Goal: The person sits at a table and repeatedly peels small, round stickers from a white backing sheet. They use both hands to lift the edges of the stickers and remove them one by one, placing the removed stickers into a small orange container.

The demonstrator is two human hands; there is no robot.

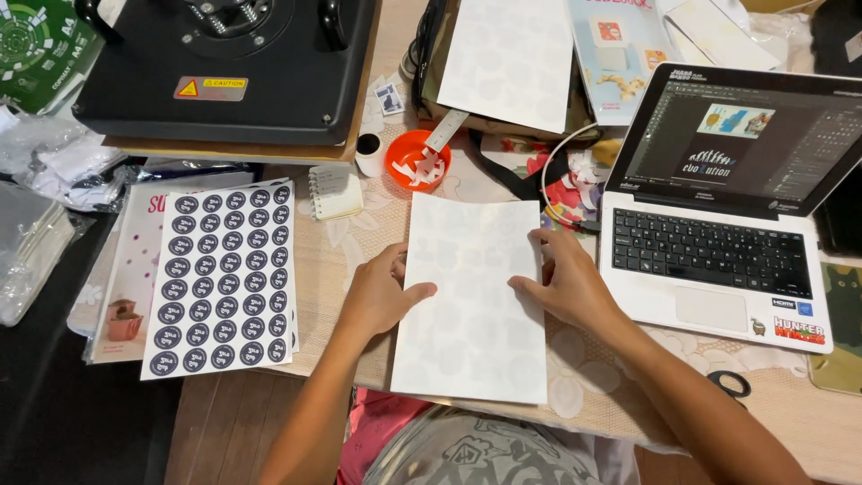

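Table: a wooden top under a pale cloth with a flower pattern, crowded on every side of the hands.
Heat press: one flat black machine at the far left, matte, with a yellow warning label; it sits well apart from the hands.
Laptop: one, open, white body with black keys, its screen lit; it lies just beside the right hand and hems in the sheet on that side.
White sheet: one plain rectangle of paper lying flat in the middle of the table, its near edge at the table's front edge; faint round shapes show through it.
Second white sheet: one more like it at the far side, on top of a dark bag.
Sticker sheet: one white sheet to the left of the left hand, printed with six columns of dark round stickers, glossy, resting on a pink booklet.
Left hand: the left hand rests at the sheet's left edge, loosely curled, thumb laid on top of the paper, fingers at or under the edge; a light pinch, not a fist.
Right hand: the right hand lies on the sheet's right edge, fingers spread and pressing down flat, gripping nothing.
Notepad: one small spiral pad beyond the left hand.
Bowl: one orange round bowl holding white paper scraps.
Scissors: one pair, black handles, near the right forearm.
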